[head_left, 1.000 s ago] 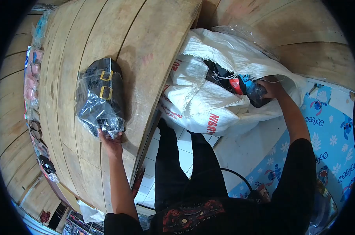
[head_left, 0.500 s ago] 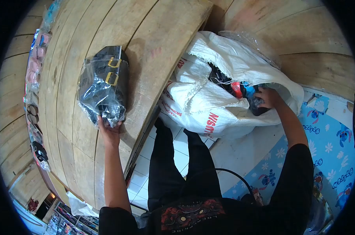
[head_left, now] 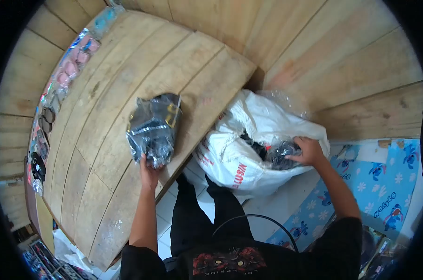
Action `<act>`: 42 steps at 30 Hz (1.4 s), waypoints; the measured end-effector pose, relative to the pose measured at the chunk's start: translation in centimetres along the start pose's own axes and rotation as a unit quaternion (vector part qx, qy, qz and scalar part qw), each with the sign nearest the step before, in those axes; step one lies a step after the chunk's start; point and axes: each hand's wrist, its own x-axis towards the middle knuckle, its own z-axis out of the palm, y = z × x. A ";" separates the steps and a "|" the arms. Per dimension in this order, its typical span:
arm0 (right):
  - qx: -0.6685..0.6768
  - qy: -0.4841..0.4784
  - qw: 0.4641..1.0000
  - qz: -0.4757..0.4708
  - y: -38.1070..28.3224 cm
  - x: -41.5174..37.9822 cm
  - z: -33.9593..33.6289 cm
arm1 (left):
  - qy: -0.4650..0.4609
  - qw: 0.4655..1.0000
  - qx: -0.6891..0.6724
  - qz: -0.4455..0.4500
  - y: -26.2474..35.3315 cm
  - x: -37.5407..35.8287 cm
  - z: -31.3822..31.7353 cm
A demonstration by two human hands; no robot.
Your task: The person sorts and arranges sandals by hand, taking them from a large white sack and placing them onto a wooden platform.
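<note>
A clear plastic bag of black sandals with gold buckles (head_left: 154,126) lies on the wooden table. My left hand (head_left: 150,173) is closed on the near end of that bag, with the thumb on top and the other fingers partly hidden. At the mouth of a white woven sack (head_left: 230,161) with red print, my right hand (head_left: 308,151) grips a dark package in clear plastic (head_left: 282,154). What is inside this package is not clear. More dark items and a bit of red show in the sack's opening beside it.
Pink, brown and black wrapped footwear (head_left: 70,67) lines the far left edge of the wooden table (head_left: 99,121). A wooden wall (head_left: 351,56) rises behind the sack. Blue cartoon-printed sheeting (head_left: 379,186) covers the lower right, and a black cable (head_left: 263,218) arches near my waist.
The view has turned, shifting the table and sack in the frame. My right hand's package now shows more fully at the sack's mouth. My left hand stays on the sandals' bag.
</note>
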 end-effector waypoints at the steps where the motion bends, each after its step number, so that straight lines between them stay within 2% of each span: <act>1: 0.030 0.018 0.999 0.040 -1.8 -0.3 -2.3 | 0.002 1.000 -0.005 0.000 0.2 -1.8 -0.2; 2: 0.062 0.035 0.994 0.078 -3.3 -0.6 -4.2 | 0.036 0.999 -0.005 0.006 0.7 -4.2 0.3; 3: 0.054 0.051 0.995 0.064 -4.4 -1.0 -5.3 | 0.011 1.000 -0.017 0.005 0.8 -5.8 -0.8; 4: 0.112 0.145 0.977 0.113 -5.7 -1.5 -6.3 | -0.004 0.999 -0.032 -0.005 0.6 -6.8 -3.0; 5: 0.174 0.237 0.943 0.156 -7.1 -1.8 -7.2 | 0.044 0.999 -0.024 -0.006 1.7 -9.5 -2.6; 7: 0.301 0.252 0.891 0.228 -9.2 -2.2 -8.3 | 0.059 0.997 -0.049 0.008 1.8 -12.3 -6.4; 8: 0.354 0.333 0.853 0.192 -9.2 -2.0 -6.1 | 0.068 0.997 -0.043 0.002 2.3 -14.6 -7.9; 9: 0.392 0.312 0.831 0.239 -6.8 -1.8 -2.3 | 0.078 0.996 -0.038 -0.002 2.8 -16.7 -9.1; 10: 0.480 0.299 0.773 0.289 -10.8 -1.1 -2.9 | 0.082 0.995 -0.045 0.024 3.0 -18.6 -10.6; 13: 0.628 0.235 0.683 0.291 -18.9 1.1 0.7 | 0.108 0.989 -0.076 0.065 2.9 -24.3 -14.9; 14: 0.694 0.179 0.647 0.259 -18.5 2.8 5.9 | 0.114 0.986 -0.094 0.081 2.8 -26.1 -16.1; 15: 0.752 0.112 0.583 0.286 -23.3 3.0 4.8 | 0.128 0.980 -0.109 0.107 2.5 -27.7 -17.3; 16: 0.726 0.094 0.617 0.289 -25.9 3.9 6.5 | 0.139 0.972 -0.146 0.119 2.0 -29.0 -18.4; 17: 0.642 0.017 0.677 0.359 -27.2 5.2 8.8 | 0.148 0.964 -0.181 0.129 1.6 -30.1 -19.5; 20: 0.630 -0.022 0.720 0.291 -34.6 7.0 13.1 | 0.164 0.944 -0.227 0.176 1.0 -33.8 -23.0; 21: 0.631 -0.027 0.724 0.277 -36.3 7.7 15.2 | 0.166 0.934 -0.250 0.196 0.8 -34.7 -24.3; 23: 0.674 0.041 0.694 0.249 -39.6 9.2 19.6 | 0.181 0.921 -0.269 0.218 0.5 -36.2 -26.5; 24: 0.678 0.034 0.695 0.237 -41.5 9.3 20.0 | 0.194 0.911 -0.284 0.226 0.6 -37.0 -27.7; 27: 0.615 0.080 0.712 0.328 -46.1 10.1 21.9 | 0.215 0.896 -0.301 0.244 0.7 -39.0 -31.7; 34: 0.700 -0.002 0.568 0.433 -51.0 13.3 27.7 | 0.270 0.884 -0.307 0.227 0.8 -40.4 -39.4; 36: 0.707 0.004 0.565 0.426 -51.6 13.2 28.2 | 0.273 0.885 -0.313 0.212 1.4 -40.3 -40.3; 38: 0.760 0.021 0.501 0.414 -52.3 12.1 27.8 | 0.287 0.891 -0.295 0.189 1.6 -39.3 -41.5; 40: 0.777 0.012 0.477 0.410 -51.7 12.1 28.8 | 0.283 0.895 -0.297 0.177 2.3 -38.6 -42.0; 42: 0.850 -0.015 0.411 0.329 -50.7 12.3 29.9 | 0.280 0.901 -0.283 0.173 4.0 -37.6 -41.4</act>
